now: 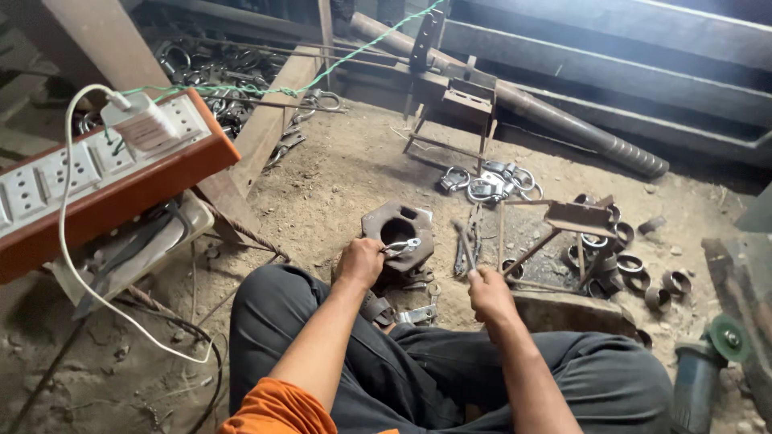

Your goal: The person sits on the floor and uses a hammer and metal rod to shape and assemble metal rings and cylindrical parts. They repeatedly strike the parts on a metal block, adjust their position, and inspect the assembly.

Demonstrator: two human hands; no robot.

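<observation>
Head view: my left hand (361, 261) pinches a metal clamp (402, 245) over the rusty block (396, 233), steadying it. My right hand (487, 293) grips a thin rod (466, 245), angled toward it

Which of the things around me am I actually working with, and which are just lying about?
In use:
left hand holding metal clamp
rusty hexagonal block
right hand holding rod

Lying about:
power strip
shiny clamps
rusty rings
angle grinder
long pipe
</observation>
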